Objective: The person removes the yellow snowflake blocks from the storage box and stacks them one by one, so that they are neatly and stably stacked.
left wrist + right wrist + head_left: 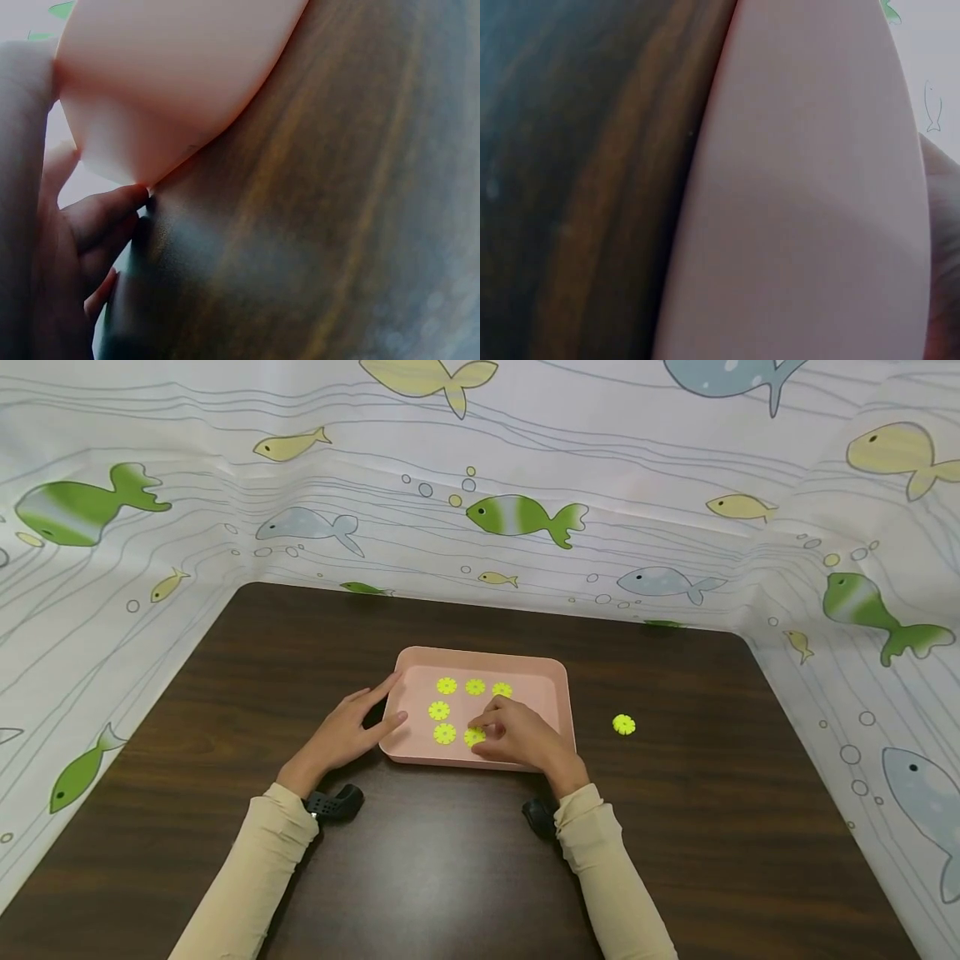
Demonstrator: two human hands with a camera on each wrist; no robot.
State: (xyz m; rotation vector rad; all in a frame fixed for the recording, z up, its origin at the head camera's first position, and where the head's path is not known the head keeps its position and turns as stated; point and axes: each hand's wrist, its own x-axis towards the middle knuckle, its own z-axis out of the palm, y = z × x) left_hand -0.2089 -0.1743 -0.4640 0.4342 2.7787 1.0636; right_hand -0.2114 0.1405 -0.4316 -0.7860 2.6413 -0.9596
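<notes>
A pink tray [480,662] holds several bright yellow flower-shaped pieces [445,734], laid out in rows. My left hand [345,731] rests at the tray's left side, fingers spread, with fingertips on the rim and the thumb over the near left corner. In the left wrist view, fingers [109,214] touch the underside edge of the tray [172,67]. Over the tray's near middle, my right hand [525,735] pinches a yellow flower-shaped piece [473,737] between thumb and fingers, close to the tray floor. The right hand hides part of the tray's right half.
One more yellow flower-shaped piece [624,724] lies on the dark wooden table [675,827], right of the tray. A white sheet with printed fish [525,518] stands around the table's back and sides. Both wrists wear black bands [335,804].
</notes>
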